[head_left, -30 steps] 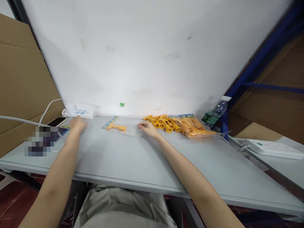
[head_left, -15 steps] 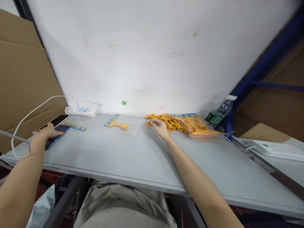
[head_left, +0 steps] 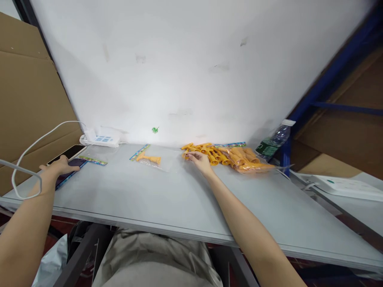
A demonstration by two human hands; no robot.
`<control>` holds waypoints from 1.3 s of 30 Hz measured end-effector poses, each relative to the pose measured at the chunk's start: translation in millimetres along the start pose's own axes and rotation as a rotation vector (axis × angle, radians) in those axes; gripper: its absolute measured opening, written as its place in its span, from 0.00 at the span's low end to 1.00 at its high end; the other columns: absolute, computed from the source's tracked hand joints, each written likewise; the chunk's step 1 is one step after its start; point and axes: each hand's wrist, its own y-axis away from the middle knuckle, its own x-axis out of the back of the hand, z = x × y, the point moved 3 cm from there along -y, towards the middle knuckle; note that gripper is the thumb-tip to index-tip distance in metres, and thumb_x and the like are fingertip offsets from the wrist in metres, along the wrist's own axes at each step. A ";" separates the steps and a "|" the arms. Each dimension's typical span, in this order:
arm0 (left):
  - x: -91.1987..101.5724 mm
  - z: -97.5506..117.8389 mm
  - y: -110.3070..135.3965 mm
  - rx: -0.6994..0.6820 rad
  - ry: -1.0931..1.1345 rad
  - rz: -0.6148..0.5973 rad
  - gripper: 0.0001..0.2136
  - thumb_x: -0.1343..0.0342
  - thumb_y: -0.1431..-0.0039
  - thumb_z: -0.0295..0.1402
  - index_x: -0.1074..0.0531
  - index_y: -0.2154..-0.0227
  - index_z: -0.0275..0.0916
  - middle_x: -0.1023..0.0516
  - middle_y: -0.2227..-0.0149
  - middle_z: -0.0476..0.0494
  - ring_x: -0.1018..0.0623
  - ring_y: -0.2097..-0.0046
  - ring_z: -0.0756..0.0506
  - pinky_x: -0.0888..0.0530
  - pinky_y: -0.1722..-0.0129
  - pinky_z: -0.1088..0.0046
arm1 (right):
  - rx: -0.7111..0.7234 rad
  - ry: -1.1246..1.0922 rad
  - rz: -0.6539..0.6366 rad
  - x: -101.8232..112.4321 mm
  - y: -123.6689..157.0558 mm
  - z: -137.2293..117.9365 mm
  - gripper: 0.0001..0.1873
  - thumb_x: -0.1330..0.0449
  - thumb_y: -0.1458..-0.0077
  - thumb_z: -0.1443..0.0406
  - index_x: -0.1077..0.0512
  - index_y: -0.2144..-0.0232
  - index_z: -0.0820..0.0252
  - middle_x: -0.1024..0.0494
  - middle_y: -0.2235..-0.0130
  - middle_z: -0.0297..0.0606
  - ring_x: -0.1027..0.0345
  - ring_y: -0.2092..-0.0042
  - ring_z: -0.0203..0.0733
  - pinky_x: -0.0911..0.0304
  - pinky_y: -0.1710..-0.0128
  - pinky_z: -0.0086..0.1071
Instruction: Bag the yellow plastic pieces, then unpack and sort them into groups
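Note:
My left hand (head_left: pixel 60 165) rests at the far left with its fingers spread, lying over the near edges of a white-edged phone (head_left: pixel 70 153) and a dark phone (head_left: pixel 76 162). At the left end of a pile of orange plastic horn-shaped pieces (head_left: pixel 214 160), my right hand (head_left: pixel 200 161) is closed, thumb and fingertips pinching one orange piece (head_left: pixel 186 156). Its far side is partly hidden by the fingers. Between my hands lies a clear bag (head_left: pixel 170 159) with a coloured header strip and one orange piece (head_left: pixel 152 159) in it.
A filled clear bag of orange pieces (head_left: pixel 249 161) lies right of the pile, near a tilted bottle (head_left: pixel 275 139). A power strip (head_left: pixel 103 140) sits against the white wall. A white cable (head_left: pixel 22 159) loops over my left forearm. Cardboard (head_left: pixel 30 95) stands at left.
The view has shifted very slightly. My two hands stay in nearly the same places, the right one still at the left end of the pile.

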 end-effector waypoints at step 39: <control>-53.0 246.6 113.8 -0.948 0.303 -0.001 0.24 0.67 0.33 0.39 0.25 0.53 0.38 0.23 0.47 0.39 0.28 0.43 0.44 0.36 0.41 0.68 | 0.004 1.414 -0.143 -23.7 -23.9 -20.9 0.22 0.53 0.43 0.71 0.29 0.49 0.65 0.28 0.47 0.55 0.38 0.45 0.57 0.52 0.44 0.54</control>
